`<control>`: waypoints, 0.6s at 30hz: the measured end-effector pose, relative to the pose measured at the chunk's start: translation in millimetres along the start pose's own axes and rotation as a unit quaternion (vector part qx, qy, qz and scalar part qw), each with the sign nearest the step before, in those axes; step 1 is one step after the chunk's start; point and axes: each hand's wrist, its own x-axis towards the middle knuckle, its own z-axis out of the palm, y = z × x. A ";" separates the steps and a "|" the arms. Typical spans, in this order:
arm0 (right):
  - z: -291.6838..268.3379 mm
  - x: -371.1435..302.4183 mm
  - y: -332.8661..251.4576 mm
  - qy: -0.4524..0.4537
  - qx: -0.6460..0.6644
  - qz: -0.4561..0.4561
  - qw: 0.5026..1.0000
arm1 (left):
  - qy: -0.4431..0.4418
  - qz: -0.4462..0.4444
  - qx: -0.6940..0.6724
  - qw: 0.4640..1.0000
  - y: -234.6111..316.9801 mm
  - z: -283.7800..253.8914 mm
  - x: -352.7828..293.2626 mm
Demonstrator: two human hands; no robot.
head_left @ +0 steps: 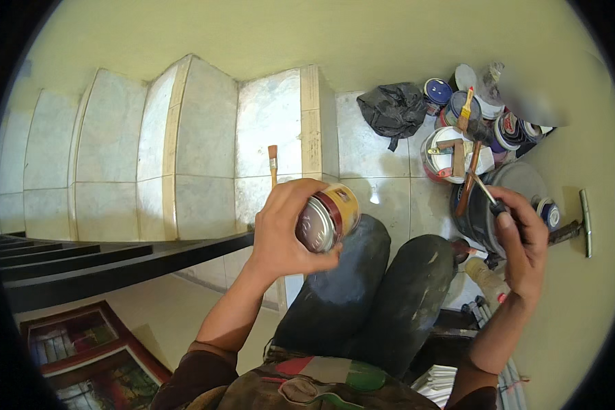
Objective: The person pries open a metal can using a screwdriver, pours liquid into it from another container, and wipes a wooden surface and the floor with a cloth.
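My left hand (275,222) is wrapped round a small metal paint can (347,205) with a yellow and dark red label. The can is tilted, its closed silver end facing me, above my left knee. In my right hand (524,242) is a screwdriver (486,189) with a dark handle, its thin shaft pointing up and left over the buckets. Screwdriver and can are well apart. A paintbrush (273,162) with brown bristles stands out past my left hand, over the stair tread; the lower part of its handle is hidden behind the hand.
Tiled stairs (205,123) rise to the left beside a black railing (130,270). At the right wall crowd several paint cans, a large grey bucket (463,217), a white-lidded bucket (434,140) with tools on it, and a hammer (470,171). A black plastic bag (393,113) lies nearby.
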 end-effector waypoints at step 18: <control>255.3 -68.7 66.8 -0.124 -0.008 0.258 0.958 | 0.021 -0.162 0.074 0.984 -114.5 82.7 -96.0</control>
